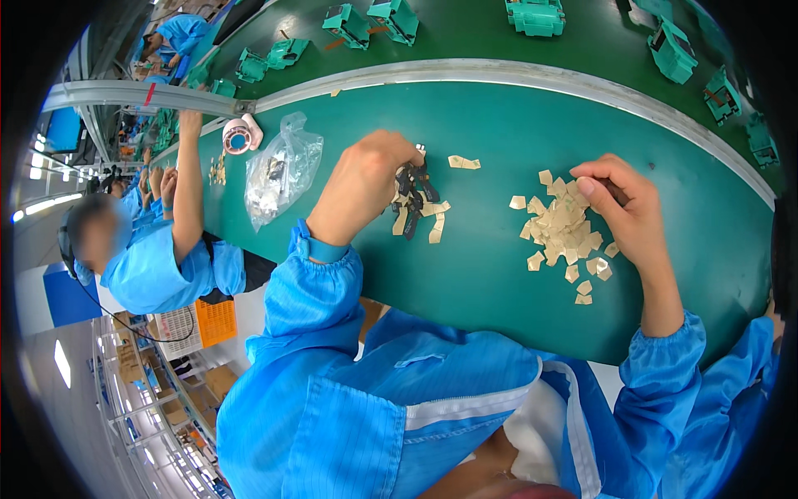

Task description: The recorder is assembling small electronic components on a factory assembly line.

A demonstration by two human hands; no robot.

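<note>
My left hand (pixel 362 183) bends over a small heap of black parts (pixel 410 200), its fingers curled down among them. The back of the hand hides the fingertips and whatever they grip. Thin beige strips (pixel 436 227) lie against the heap, and another beige strip (pixel 465 162) rests apart beyond it. On the right, my right hand (pixel 623 200) is at the edge of a loose pile of beige flat pieces (pixel 564 224). Its thumb and forefinger come together in a pinch, the other fingers folded in. What is between them is too small to make out.
A clear plastic bag (pixel 281 170) with small parts and a tape roll (pixel 238 137) lie left on the green table (pixel 474 287). A metal rail (pixel 499 68) borders the far side; green fixtures (pixel 534 17) stand beyond. A co-worker (pixel 158 266) sits at the left.
</note>
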